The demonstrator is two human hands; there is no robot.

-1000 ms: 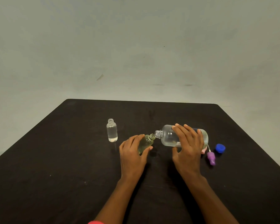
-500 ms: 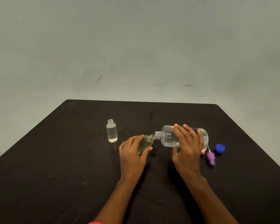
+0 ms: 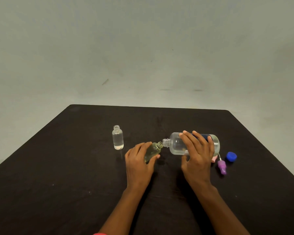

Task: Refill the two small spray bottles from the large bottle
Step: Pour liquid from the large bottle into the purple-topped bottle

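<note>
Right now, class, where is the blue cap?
In the head view, the blue cap lies on the black table at the right, just right of the purple spray top, beside the right hand holding the large bottle.

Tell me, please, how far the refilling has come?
Done: the standing small bottle looks filled, uncapped. In hand: the left hand holds the second small bottle tilted while the right hand tips the large bottle mouth to mouth. Left: finish this pour, then refit the purple spray head and the blue cap.
</note>
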